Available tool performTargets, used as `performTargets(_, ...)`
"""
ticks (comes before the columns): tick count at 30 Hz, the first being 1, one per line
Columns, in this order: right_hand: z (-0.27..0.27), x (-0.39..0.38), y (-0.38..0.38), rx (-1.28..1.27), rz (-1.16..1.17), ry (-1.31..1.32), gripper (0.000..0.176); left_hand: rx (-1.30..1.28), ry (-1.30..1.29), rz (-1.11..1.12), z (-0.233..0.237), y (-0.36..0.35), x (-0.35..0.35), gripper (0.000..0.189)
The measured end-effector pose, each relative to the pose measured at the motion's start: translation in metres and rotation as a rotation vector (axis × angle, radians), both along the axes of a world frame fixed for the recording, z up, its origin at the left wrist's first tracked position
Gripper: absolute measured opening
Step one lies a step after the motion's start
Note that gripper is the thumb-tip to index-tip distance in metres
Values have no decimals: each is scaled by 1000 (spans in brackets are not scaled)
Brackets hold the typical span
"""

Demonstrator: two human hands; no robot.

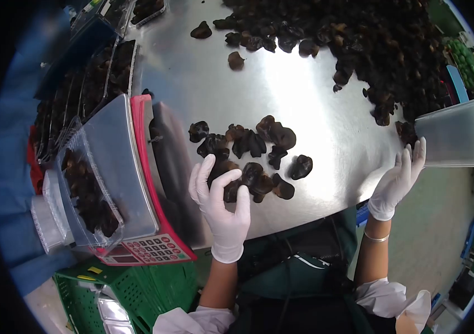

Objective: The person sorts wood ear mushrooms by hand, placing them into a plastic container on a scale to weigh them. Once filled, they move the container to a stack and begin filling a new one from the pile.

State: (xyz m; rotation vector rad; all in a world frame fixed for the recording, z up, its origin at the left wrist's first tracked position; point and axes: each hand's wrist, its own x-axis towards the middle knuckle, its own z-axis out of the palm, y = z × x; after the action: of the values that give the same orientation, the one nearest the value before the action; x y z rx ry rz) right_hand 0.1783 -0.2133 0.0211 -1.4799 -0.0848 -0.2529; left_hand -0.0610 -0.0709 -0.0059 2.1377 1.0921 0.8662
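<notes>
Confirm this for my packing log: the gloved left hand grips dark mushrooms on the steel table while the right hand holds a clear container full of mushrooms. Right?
Not quite. The head view shows the clear container in the right hand empty, with nothing dark inside. The rest stands: the gloved left hand grips dark mushrooms on the steel table.

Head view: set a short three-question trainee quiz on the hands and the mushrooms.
1. True or false: the right hand holds a clear plastic container.
2. What does the left hand touch? A) the green crate B) the small mushroom pile C) the far mushroom heap
3. Fill in: the filled tray sits on the ____.
Key: 1 true; 2 B; 3 scale.
</notes>
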Motion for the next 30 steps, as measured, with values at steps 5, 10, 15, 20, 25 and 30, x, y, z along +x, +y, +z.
performTargets(5, -4, -32, 13, -420, 549, -98, 42, 93, 150, -132, 4, -2, 5, 45)
performTargets(10, -16, -49, 82, -524, 961, -324, 51, -146, -330, 14, -4, 5, 4, 53)
performTargets(15, -11, -63, 112, -533, 1380, -604, 47, -37, -67, 60, -5, 37, 10, 54)
performTargets(20, 1, -25, 107, -308, 1342, -217, 40, -86, -65, 62, -6, 62, 24, 48)
performTargets(25, 17, -7, 52, -591, 1278, 98, 50, -364, -335, -186, 5, 56, 20, 39)
performTargets(30, 31, -19, 30, -861, 1435, 2, 101, -352, -558, -32, -1, 56, 9, 49)
